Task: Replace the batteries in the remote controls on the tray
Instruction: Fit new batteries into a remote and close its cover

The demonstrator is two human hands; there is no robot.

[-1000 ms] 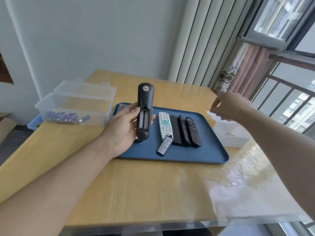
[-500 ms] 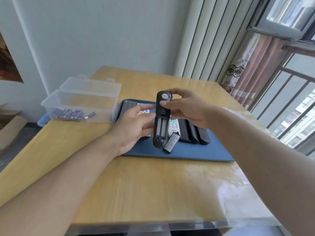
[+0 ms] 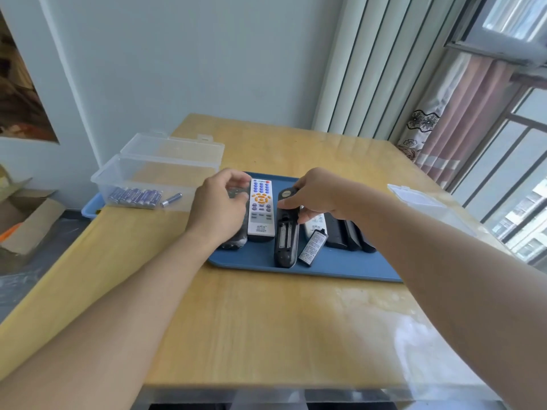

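My right hand (image 3: 319,196) pinched the black remote's (image 3: 285,232) top end, its length running toward me; my left hand (image 3: 219,208) curled over the grey remote (image 3: 236,241) mid-frame.

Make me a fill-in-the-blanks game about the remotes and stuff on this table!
1. The remotes lie on a flat tray whose colour is ____.
2. The spare purple batteries sit inside a clear plastic ____.
3. The right hand holds the black remote with its open battery bay facing ____.
4. The white remote with orange and blue buttons lies between the black remote and the ____ hand.

Missing words: blue; box; up; left
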